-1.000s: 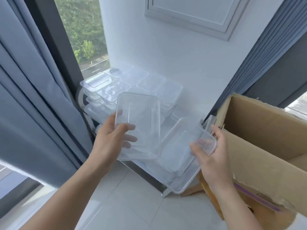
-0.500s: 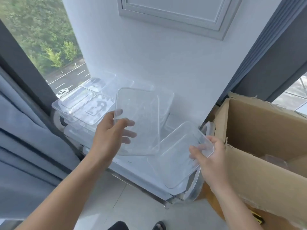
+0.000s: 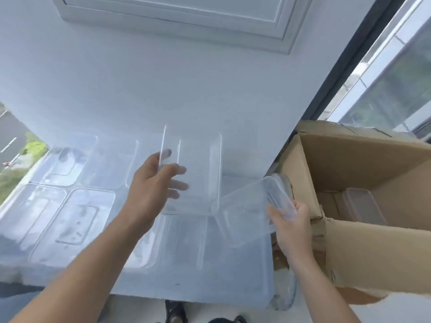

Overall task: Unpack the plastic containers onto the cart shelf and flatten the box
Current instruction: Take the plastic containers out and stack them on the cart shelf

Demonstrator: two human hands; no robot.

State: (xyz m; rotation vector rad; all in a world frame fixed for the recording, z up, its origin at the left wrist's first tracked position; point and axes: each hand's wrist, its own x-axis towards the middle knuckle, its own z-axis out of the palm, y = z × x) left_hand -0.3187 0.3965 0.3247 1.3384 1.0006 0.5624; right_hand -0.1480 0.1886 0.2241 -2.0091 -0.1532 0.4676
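Note:
My left hand (image 3: 154,185) grips the left rim of a clear plastic container (image 3: 196,169), held above the back of the white cart shelf (image 3: 233,280). My right hand (image 3: 291,220) holds a second clear container (image 3: 245,210) by its right end, tilted, over the shelf's right side. Several clear containers (image 3: 77,217) stand in rows on the left and middle of the shelf. The open cardboard box (image 3: 363,250) stands to the right of the cart, with one more clear container (image 3: 363,206) inside it.
A white wall with a framed panel (image 3: 177,12) rises behind the cart. Windows lie at the far left and at the upper right (image 3: 394,85). My feet (image 3: 175,313) show on the tiled floor below the shelf's front edge.
The view has shifted closer and to the right over the cart. My left hand has carried its container toward the back of the shelf; my right hand has tilted its container down near the box.

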